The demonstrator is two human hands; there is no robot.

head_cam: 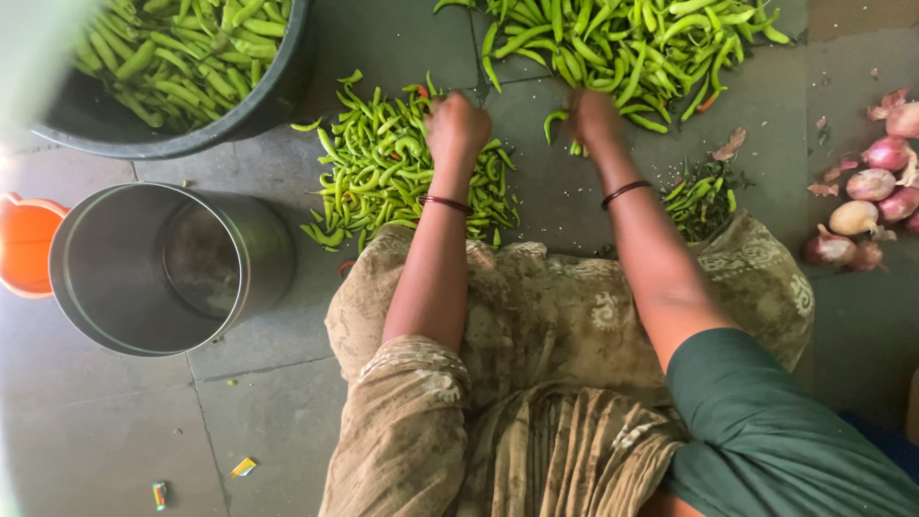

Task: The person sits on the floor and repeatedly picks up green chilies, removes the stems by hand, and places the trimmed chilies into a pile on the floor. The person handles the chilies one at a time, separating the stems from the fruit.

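Observation:
My left hand [456, 124] is closed over green chillies at the right edge of a pile of green chillies [383, 168] on the grey floor. My right hand [592, 117] is closed at the near edge of a bigger heap of green chillies [622, 43] farther away, with a chilli [553, 120] just beside its fingers. What each fist holds is hidden by the backs of the hands. A small heap of dark green stems [704, 191] lies right of my right forearm. Both wrists wear thin bangles.
A black tub [278, 91] with green chillies stands at the far left. An empty steel pot [144, 278] lies beside an orange container [24, 244]. Red onions [871, 206] and loose skins sit at the right. My knees in patterned cloth fill the near centre.

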